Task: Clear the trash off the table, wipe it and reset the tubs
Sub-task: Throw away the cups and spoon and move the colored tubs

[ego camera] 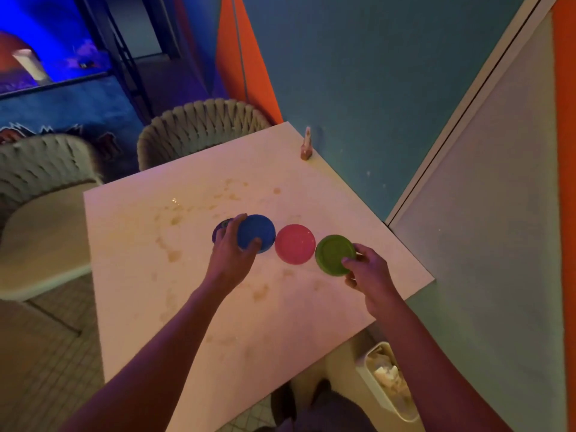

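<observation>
Two woven-back chairs stand beyond the far table edge: one (199,126) at 11 o'clock, another (40,169) at 9 o'clock with a pale seat. A small wooden stand (307,145) holding a card sits at 12 o'clock. Teal wall (358,73) with an orange panel (240,57) rises at 1 o'clock. Tiled floor (50,363) lies at 7 o'clock.

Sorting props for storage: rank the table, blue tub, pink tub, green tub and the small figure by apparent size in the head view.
1. table
2. blue tub, pink tub, green tub: look alike, not ranked; hands cover parts of blue and green
3. small figure, farther away, so unsure
</observation>
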Action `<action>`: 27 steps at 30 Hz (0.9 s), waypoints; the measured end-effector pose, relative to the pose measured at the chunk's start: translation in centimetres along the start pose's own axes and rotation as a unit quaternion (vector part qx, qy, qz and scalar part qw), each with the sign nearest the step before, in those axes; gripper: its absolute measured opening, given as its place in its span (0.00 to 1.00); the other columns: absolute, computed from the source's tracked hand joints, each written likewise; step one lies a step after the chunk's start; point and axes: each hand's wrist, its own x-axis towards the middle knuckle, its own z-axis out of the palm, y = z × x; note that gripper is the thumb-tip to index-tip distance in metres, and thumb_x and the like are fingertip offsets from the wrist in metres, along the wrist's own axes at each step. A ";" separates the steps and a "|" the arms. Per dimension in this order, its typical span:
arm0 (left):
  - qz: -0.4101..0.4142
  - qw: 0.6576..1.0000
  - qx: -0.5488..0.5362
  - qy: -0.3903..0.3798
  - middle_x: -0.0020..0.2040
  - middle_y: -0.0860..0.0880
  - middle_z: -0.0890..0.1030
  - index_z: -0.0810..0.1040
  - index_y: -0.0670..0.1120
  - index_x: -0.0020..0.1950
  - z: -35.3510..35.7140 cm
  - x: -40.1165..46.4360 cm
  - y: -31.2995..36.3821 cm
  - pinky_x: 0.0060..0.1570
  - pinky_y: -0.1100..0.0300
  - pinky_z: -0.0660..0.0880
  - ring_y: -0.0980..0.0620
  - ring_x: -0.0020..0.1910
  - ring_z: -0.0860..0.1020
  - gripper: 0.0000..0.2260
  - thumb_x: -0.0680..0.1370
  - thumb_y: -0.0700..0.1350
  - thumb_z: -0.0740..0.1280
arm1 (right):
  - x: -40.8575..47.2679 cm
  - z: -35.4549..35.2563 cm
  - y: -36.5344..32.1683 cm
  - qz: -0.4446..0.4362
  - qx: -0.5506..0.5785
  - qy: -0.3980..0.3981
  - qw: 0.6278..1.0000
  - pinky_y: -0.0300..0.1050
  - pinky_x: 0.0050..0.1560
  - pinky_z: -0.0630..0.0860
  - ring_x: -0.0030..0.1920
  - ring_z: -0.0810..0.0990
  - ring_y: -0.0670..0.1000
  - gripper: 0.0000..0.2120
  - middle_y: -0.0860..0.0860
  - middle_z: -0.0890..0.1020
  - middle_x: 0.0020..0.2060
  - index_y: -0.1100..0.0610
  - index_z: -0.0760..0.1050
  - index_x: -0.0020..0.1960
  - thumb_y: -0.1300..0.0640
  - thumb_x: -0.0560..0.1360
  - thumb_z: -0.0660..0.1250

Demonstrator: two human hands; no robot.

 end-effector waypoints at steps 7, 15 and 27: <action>-0.026 0.998 -0.021 0.053 0.69 0.45 0.69 0.64 0.55 0.78 -0.7 -7.2 -2.4 0.64 0.51 0.72 0.49 0.62 0.72 0.27 0.80 0.52 0.68 | -3.0 -0.3 1.9 0.017 0.017 -0.050 0.998 0.44 0.40 0.74 0.46 0.76 0.51 0.21 0.56 0.80 0.57 0.52 0.75 0.68 0.64 0.76 0.70; -0.047 0.993 -0.028 0.102 0.70 0.47 0.68 0.62 0.55 0.79 -1.8 -14.2 -3.6 0.62 0.56 0.70 0.52 0.62 0.71 0.28 0.81 0.52 0.67 | -6.4 -0.1 3.7 0.011 0.016 -0.090 0.996 0.44 0.40 0.75 0.45 0.76 0.50 0.19 0.56 0.81 0.58 0.53 0.76 0.67 0.62 0.77 0.70; -0.098 0.981 -0.008 0.165 0.69 0.46 0.69 0.62 0.55 0.79 -7.9 -21.2 -9.6 0.61 0.59 0.67 0.55 0.59 0.70 0.28 0.81 0.55 0.66 | -11.8 7.5 5.9 0.028 0.026 -0.139 0.990 0.47 0.41 0.80 0.49 0.78 0.53 0.18 0.55 0.81 0.56 0.55 0.77 0.65 0.63 0.76 0.71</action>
